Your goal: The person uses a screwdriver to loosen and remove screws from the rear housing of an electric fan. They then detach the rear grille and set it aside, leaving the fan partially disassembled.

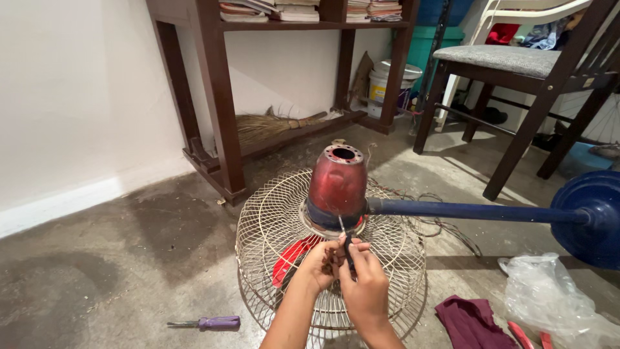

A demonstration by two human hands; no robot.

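both hands point(345, 268) grip a thin tool point(347, 249) at the fan cage point(271, 226), purple screwdriver point(210, 322) lying nearby.

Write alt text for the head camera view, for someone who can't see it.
Two hands, left hand and right hand, hold a thin tool against a red fan motor housing on a wire fan guard. A purple screwdriver lies on the concrete floor.

Daylight from upper right, moderately bright. Sunlit patches on concrete floor point(452, 161) beneath chair point(516, 61); chair legs cast long shadows toward camera. Soft shadow under shelf unit point(219, 97). White wall point(77, 97) evenly lit, no glare. Dull sheen on red motor housing point(337, 184). Focus sharp at centre; slight wide-angle stretch at edges. Plastic bag point(549, 297) mildly bright.
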